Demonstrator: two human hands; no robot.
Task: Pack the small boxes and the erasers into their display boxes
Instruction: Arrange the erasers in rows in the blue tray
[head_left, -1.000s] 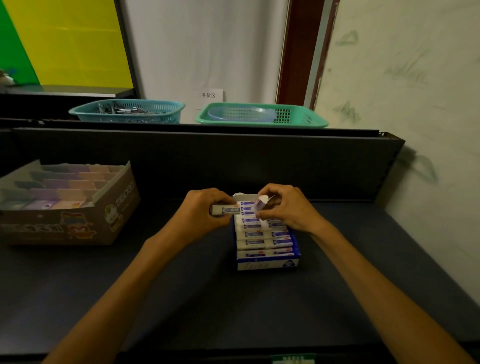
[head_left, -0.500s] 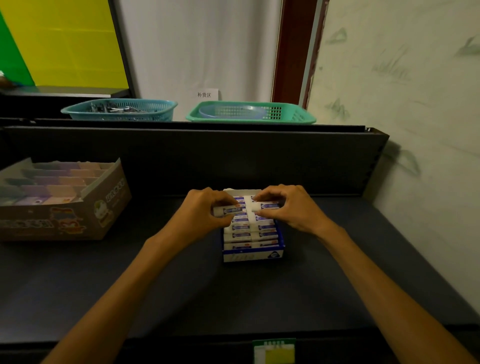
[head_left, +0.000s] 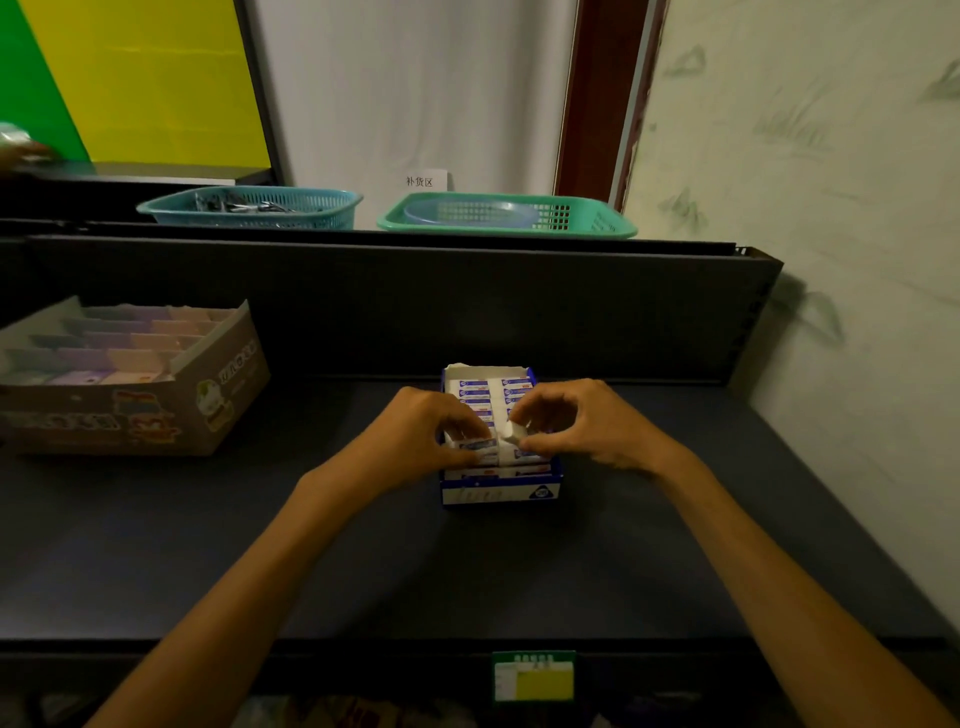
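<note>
A blue and white display box stands on the dark shelf, filled with two rows of white erasers in blue-printed sleeves. My left hand pinches one eraser lying over the left row near the front. My right hand pinches another eraser, tilted, above the right row. Both hands hover over the front half of the box and hide the erasers under them.
A brown cardboard display box with several pastel small boxes sits at the left. Behind the shelf's back panel stand a teal basket and a green basket. A price label hangs on the front edge.
Both hands have moved from the back of the eraser box toward its front, each still pinching an eraser. The right hand's eraser is now tilted.
</note>
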